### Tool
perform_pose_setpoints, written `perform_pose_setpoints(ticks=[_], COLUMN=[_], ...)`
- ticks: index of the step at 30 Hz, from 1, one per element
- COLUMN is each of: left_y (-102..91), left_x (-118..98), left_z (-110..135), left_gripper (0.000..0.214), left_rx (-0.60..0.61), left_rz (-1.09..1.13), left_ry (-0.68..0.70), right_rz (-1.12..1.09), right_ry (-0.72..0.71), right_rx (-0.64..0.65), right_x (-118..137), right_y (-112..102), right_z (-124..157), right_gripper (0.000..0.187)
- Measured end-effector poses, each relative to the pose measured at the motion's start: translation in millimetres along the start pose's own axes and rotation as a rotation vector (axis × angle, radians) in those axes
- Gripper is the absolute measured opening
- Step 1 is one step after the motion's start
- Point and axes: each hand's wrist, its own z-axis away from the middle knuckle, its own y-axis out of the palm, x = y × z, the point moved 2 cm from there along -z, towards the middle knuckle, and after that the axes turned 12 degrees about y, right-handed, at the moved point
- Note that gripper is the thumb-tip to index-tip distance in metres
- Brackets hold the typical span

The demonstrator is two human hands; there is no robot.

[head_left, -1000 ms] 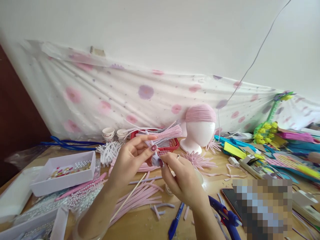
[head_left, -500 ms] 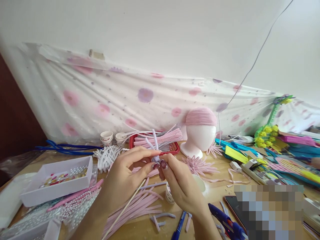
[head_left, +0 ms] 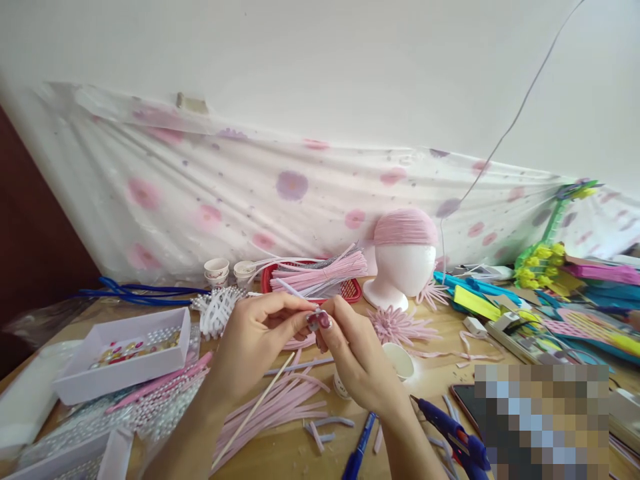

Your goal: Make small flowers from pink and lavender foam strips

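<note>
Both forearms reach forward over the table and converge. The left hand is bent at the wrist, index finger extended above the thumb. The right hand meets it, thumb uppermost. The fingertips of both are together, pinched on a small lilac piece held above the table between them. The fingers hide most of this piece; I cannot tell its full shape.

Below the hands, a blue pen lies left of the right forearm, and a blue glue gun lies to its right. A thin stick rests across pink strips beneath the left hand. The right hand partly blocks a paper cup; a wider cup stands just beside that hand.

To the left is a white box containing gems. Beyond the hands stand a red basket filled with strips and, to its right, a white head form wearing a pink cap. A flowered sheet covers the lower wall.
</note>
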Motion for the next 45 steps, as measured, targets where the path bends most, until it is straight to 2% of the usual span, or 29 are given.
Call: perform_pose_setpoints(ticks=[4,8,12,14,18,21,24,26,30,33,39,42,45], left_y=[1.9,-4.4,-6.6,-3.2,5.2,6.9,7.3,9.3,17.0,20.4,19.4,20.0,21.0], left_x=[-4,-4,-5,-6,-4,0,4,6,4,1,-3,-2,-2], left_z=[1,-1,-1,0,-1,-5,-7,-7,-4,-1,1,2,2], left_gripper=[0.017,0.026,0.031,0.032,0.028,0.026,0.025,0.023,0.014,0.012,0.011,0.015,0.02], left_rx=[-0.011,0.114,0.185,0.184,0.157,0.141,0.115,0.05,-0.129,-0.197,-0.209,-0.238,-0.204], left_rz=[-0.097,-0.023,0.029,0.088,0.251,0.296,0.263,0.229,0.198,0.175,0.041,0.067,0.065], left_ry=[0.047,0.045,0.131,0.16,0.131,0.149,0.157,0.113,0.031,0.031,0.114,0.052,0.045], right_rz=[0.01,-0.097,-0.28,-0.428,-0.756,-0.821,-0.73,-0.657,-0.608,-0.525,-0.134,-0.06,-0.055], right_ry=[0.026,-0.037,-0.044,-0.028,0.009,0.02,0.043,0.048,0.041,0.04,-0.016,-0.046,-0.074], right_rx=[-0.039,-0.056,0.011,0.049,0.126,0.122,0.041,-0.013,-0.034,-0.039,-0.201,-0.285,-0.299], right_x=[-4,-7,-13,-17,-24,-26,-27,-26,-21,-17,-12,-14,-16], right_y=[2,-3,-5,-4,3,5,5,3,4,5,6,6,5], right_z=[-2,-3,-5,-7,-12,-14,-15,-15,-13,-10,-7,-6,-6], right_gripper=[0.026,0.028,0.031,0.03,0.025,0.025,0.026,0.028,0.036,0.038,0.019,0.017,0.018])
